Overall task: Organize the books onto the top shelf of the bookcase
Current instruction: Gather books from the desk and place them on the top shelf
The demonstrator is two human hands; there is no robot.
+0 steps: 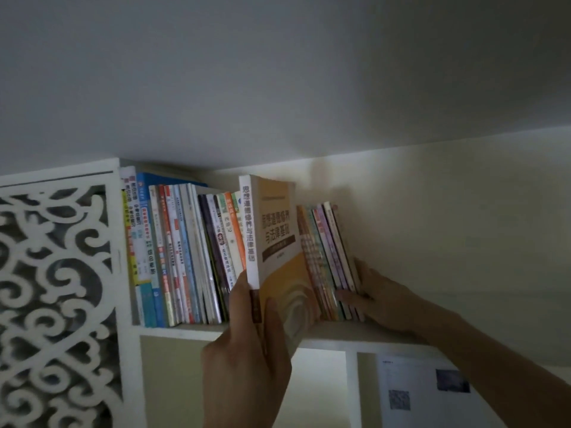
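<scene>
Left hand [247, 344] grips the orange book [275, 242] at its lower spine — thumb on the left, fingers across the cover — and holds it upright in the gap on the top shelf [355, 333]. To its left stands a long row of books [182, 257], spines out. On its right, thin books [330, 261] lean left, the right hand [374, 295] touching their outer side (fingers spread low). A carved white panel [55, 288] sits far left — a printed sheet [426, 393] below right.

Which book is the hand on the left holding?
The big orange and white book. The left hand grips its bottom end. It is taller than the books on either side and sticks out from the row, not pushed in yet.
</scene>
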